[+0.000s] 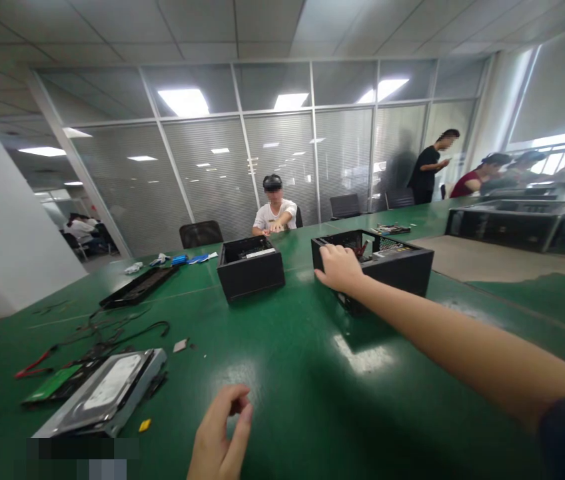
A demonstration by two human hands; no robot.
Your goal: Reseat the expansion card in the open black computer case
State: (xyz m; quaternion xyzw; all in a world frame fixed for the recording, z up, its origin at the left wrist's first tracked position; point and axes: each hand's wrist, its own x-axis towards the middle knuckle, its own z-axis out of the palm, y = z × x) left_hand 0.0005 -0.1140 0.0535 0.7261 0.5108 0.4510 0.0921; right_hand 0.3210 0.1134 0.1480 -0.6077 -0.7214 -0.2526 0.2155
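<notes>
My right hand reaches far across the green table, its fingers curled over the near left rim of a black computer case. That case lies open at the top, with a few parts visible inside. Low in the picture, my left hand hovers over the table with its fingers loosely bent and a gap beside the thumb; nothing shows in it. Left of it lie a metal hard drive, a green circuit board and a small yellow piece.
A second black case stands left of the gripped one. Dark cables and a long black panel lie at left. At right, a large case rests on cardboard. A person sits opposite.
</notes>
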